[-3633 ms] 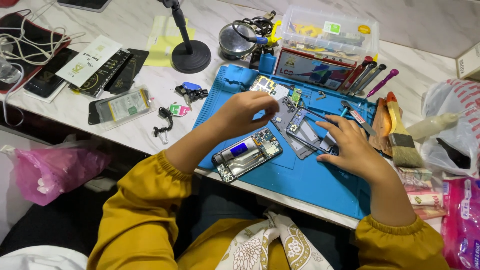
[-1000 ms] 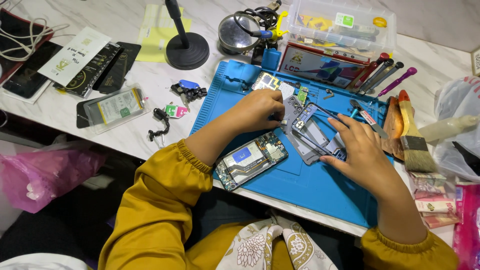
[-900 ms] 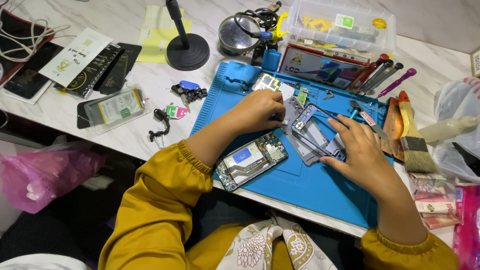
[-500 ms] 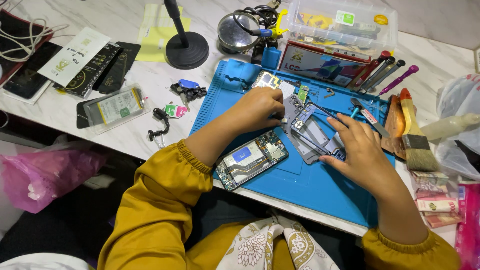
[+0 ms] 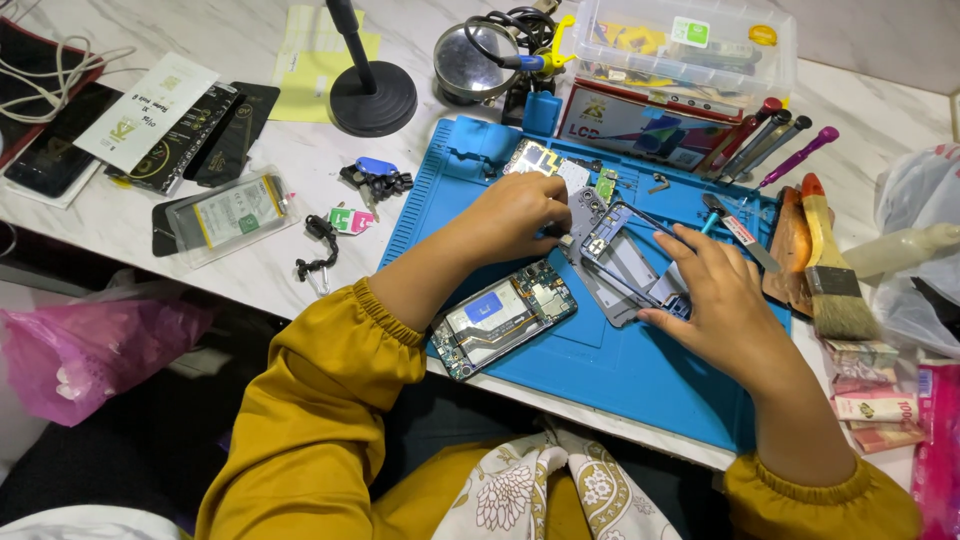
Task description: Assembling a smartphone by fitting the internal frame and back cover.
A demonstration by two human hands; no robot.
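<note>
Here, a grey phone frame (image 5: 628,262) lies flat near the middle of a blue work mat (image 5: 620,375), and both hands are on it. The right hand (image 5: 722,300) rests palm-down over the frame's lower right corner, fingers spread and pressing it to the mat. The left hand (image 5: 515,212) sits at the frame's upper left edge with its fingers curled in, thumb and forefinger pinched narrowly around something small and pale (too small to tell what it is).

Just below the left wrist, an opened phone (image 5: 503,318) lies tilted on the mat, its battery and circuit board showing. Beyond the left hand, loose circuit boards (image 5: 560,170) lie at the mat's far edge. A small screwdriver (image 5: 735,228) lies just past the right fingertips, and a paintbrush (image 5: 828,270) lies right of the mat.

Further out, a black round stand base (image 5: 373,97) stands on the marble table (image 5: 250,270), with a magnifying lens (image 5: 475,60) to its right and a clear plastic box (image 5: 690,45) behind the mat. Left of the mat lie a packaged battery (image 5: 225,212), a bunch of keys (image 5: 372,180) and dark flat packets (image 5: 190,125). A pink plastic bag (image 5: 85,350) hangs below the table edge.
</note>
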